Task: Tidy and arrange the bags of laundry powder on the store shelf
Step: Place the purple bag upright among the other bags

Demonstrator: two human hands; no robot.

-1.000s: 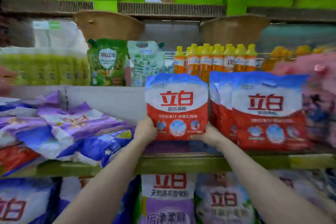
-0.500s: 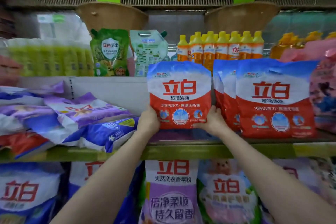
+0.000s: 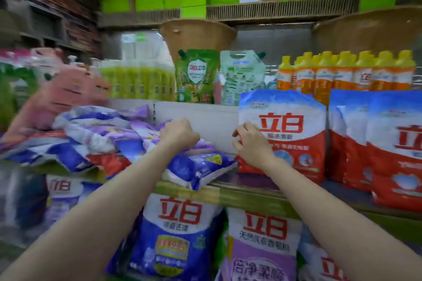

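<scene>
The left hand (image 3: 179, 132) is curled on the heaped purple-and-white laundry powder bags (image 3: 127, 134); whether one is gripped cannot be told. The right hand (image 3: 250, 146), fingers bent, is held against the upright red-and-white powder bag (image 3: 287, 134). The blue bag (image 3: 201, 167) overhanging the green shelf edge (image 3: 251, 198) is judged liable to slide off if the heap is disturbed.

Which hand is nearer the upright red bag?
Right. The right hand lies against the red bag's left edge; the left hand is off to its left, over the purple bag.

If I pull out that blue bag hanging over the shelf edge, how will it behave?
The blue bag will probably sag: it lies slumped and overhangs the shelf edge. Its glossy film looks slippery. Purple bags on it may slide.
</scene>
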